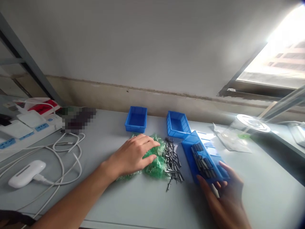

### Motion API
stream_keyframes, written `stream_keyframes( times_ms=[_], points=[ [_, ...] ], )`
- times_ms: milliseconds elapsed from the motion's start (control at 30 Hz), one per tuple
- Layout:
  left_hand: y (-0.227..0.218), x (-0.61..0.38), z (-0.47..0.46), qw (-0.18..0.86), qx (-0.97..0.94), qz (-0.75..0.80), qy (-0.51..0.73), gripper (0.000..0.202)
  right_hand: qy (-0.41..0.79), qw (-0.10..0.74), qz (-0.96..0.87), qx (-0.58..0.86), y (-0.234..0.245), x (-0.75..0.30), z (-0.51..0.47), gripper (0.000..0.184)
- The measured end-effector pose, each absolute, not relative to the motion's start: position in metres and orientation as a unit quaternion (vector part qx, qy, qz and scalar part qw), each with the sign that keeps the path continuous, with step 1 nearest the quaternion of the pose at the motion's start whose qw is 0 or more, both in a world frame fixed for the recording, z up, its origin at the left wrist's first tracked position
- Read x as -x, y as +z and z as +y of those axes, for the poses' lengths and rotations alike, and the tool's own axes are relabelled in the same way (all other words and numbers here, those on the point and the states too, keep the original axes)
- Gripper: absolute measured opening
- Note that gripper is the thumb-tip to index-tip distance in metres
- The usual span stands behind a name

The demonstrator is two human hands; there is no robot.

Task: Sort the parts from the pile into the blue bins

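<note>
My left hand [137,151] rests over a heap of clear green plastic pieces [157,170], palm down, with thumb and fingers apart. Whether its fingertips touch them I cannot tell. Just right of the heap lies a loose pile of thin dark metal pins [172,157]. My right hand [225,194] grips the near end of a blue plastic bin [188,156], thumb on the left side and fingers on the right. This bin is tilted, and several dark grey rectangular blocks [203,162] lie inside it.
Two blue bins stand by the wall, one at left [135,128] and one at right [182,132]. A power strip [53,122], white cables [63,159] and a white plastic case [27,173] occupy the left. A clear plastic bag [232,138] and a clear round container [252,123] sit at right.
</note>
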State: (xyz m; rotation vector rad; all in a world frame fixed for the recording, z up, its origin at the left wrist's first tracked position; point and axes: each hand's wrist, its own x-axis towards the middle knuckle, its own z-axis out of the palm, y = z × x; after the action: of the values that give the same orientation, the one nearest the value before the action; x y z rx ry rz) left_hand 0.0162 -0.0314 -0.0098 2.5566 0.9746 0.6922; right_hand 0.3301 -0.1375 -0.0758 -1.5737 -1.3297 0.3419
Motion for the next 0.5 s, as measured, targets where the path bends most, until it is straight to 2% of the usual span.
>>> stream_keyframes(
  times_ms=[167, 500],
  points=[
    [-0.0087, -0.0167, -0.0319, 0.147, -0.898, 0.341, 0.235, 0.032, 0.129, 0.519, -0.55, 0.642, -0.0796, -0.3318, -0.1386, 0.071],
    [-0.011, -0.0125, -0.0274, 0.142, -0.891, 0.344, 0.26, 0.03, 0.109, 0.517, -0.578, 0.622, -0.083, -0.3349, -0.1367, 0.068]
  ],
)
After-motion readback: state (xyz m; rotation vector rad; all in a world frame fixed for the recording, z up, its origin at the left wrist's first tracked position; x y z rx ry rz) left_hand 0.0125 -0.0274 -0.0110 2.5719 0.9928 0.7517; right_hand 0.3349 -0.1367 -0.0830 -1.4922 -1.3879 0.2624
